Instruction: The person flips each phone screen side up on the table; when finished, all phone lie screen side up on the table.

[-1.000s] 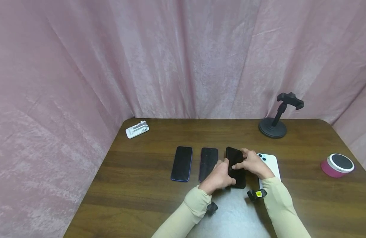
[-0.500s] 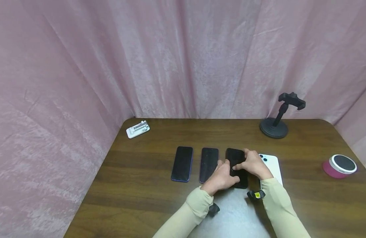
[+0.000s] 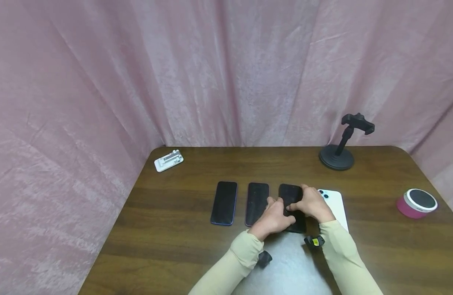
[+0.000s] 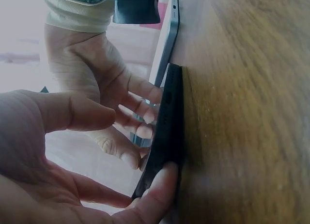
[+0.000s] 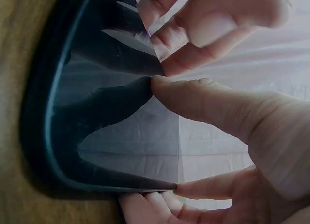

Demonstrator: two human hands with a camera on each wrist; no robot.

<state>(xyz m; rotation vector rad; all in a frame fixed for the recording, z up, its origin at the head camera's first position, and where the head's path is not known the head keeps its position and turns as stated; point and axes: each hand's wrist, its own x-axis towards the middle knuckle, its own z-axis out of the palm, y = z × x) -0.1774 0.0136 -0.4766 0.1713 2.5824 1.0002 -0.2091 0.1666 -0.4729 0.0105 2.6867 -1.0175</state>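
Observation:
A dark phone (image 3: 290,193) lies screen up, third in a row, between my two hands in the head view. My left hand (image 3: 273,218) has bent fingers at its left edge; in the left wrist view the left thumb (image 4: 82,110) hovers above the screen. My right hand (image 3: 312,204) holds the opposite edge, its thumb (image 5: 203,100) touching the glass in the right wrist view. Left of the held phone lie another dark phone (image 3: 257,200) and a blue-edged phone (image 3: 224,203). A white phone (image 3: 334,205), camera side up, is partly hidden by my right wrist.
On the wooden table (image 3: 167,246), a white flat object with a grey strip (image 3: 169,160) lies at the far left corner. A black phone stand (image 3: 337,157) stands at the back right. Near the right edge is a round pink and white object with a dark top (image 3: 416,203). Pink curtains hang behind.
The held phone has turned slightly and sits straighter, in line with the others. My left thumb has shifted a little up and right; the right hand keeps its hold.

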